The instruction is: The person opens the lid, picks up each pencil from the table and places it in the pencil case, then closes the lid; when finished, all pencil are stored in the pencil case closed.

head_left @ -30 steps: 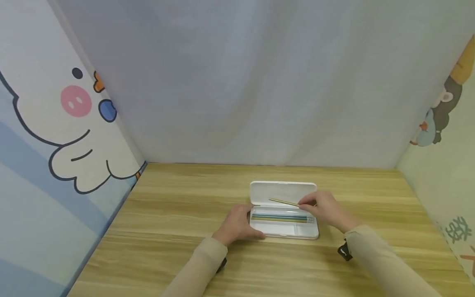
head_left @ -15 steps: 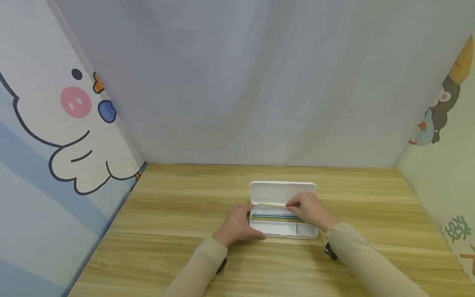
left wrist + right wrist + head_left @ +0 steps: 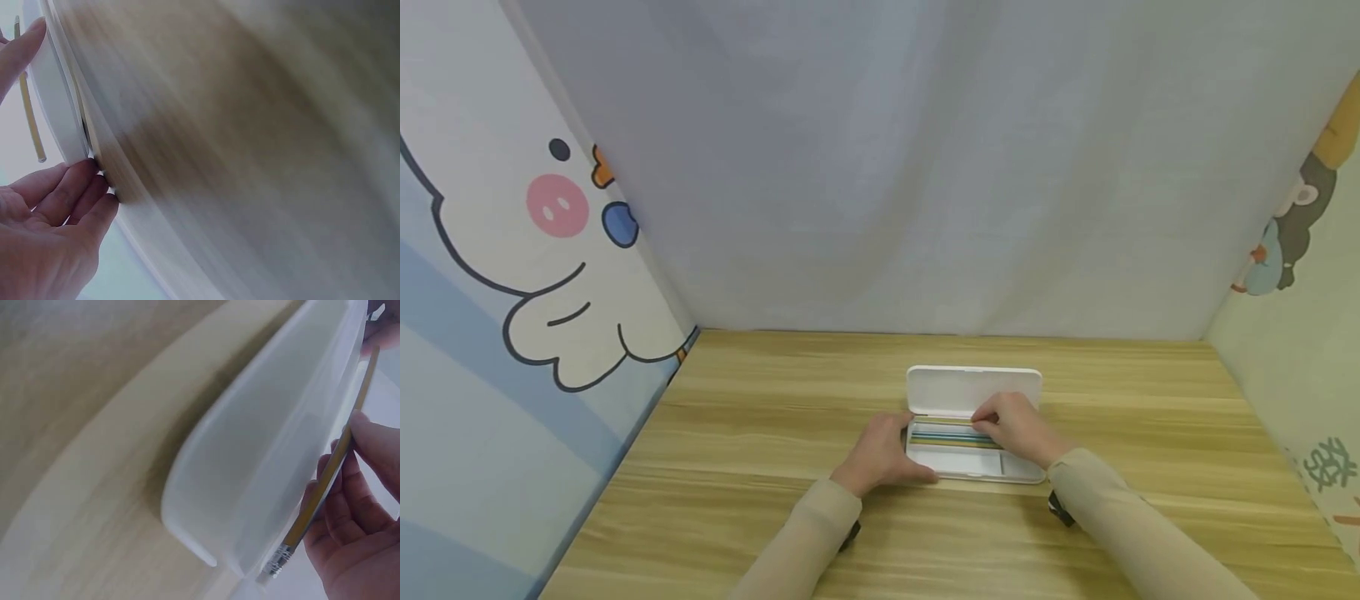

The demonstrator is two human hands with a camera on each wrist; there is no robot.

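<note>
A white pencil case (image 3: pixel 951 461) lies on the table with its lid (image 3: pixel 947 390) raised at the back. My left hand (image 3: pixel 878 457) holds the case's left end, thumb at the front edge and fingers at the back corner. Between thumb and fingers, my right hand (image 3: pixel 1017 427) pinches a yellow pencil (image 3: pixel 325 484) over the case's rear part, level along the hinge side. Its metal ferrule and eraser end show in the right wrist view. Several pencils (image 3: pixel 951 439), blue-green and yellow, lie in the rear compartment, their right ends hidden behind my right hand.
The case stands on a wood-grain table (image 3: pixel 760 417). A grey-white curtain (image 3: pixel 880 167) rises behind the table. Cartoon-printed panels border it at the left (image 3: pixel 490 250) and right. Dark wrist straps (image 3: pixel 1062 508) show under both sleeves.
My right hand has moved left and lowered the yellow pencil from a slant before the lid to level near the case's rear edge. My left hand has stayed on the case.
</note>
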